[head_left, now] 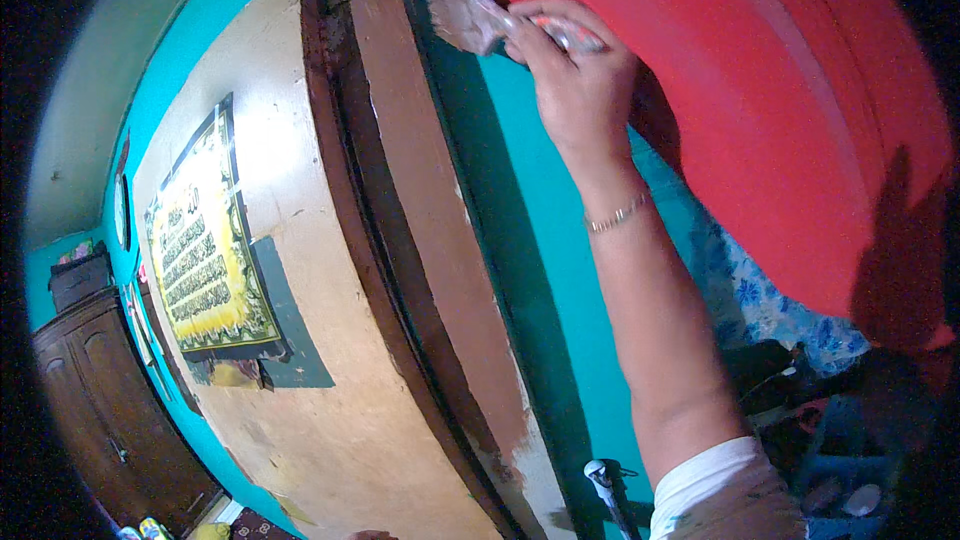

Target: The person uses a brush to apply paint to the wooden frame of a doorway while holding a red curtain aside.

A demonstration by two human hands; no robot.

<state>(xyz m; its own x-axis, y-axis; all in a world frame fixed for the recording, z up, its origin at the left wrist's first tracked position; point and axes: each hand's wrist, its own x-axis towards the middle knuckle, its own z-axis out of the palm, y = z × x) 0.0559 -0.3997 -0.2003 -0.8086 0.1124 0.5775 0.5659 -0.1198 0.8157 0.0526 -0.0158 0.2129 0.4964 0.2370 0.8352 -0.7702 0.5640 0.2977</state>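
My right hand (585,70) is raised high and closed around the handle of a paintbrush (468,18). The brush points left, and its wide bristles are caked with brown paint. Just left of the bristles runs the brown-painted door frame (400,90); I cannot tell whether they touch it or the turquoise wall (520,130) behind. Towards its lower end the frame's paint turns patchy and pale. My left hand is out of view.
A pale door (330,420) with a yellow and black poster (215,250) stands left of the frame. A red cloth (740,120) hangs at the right. A dark wooden wardrobe (110,410) is far left. A metal-topped stick (605,480) leans low by my forearm.
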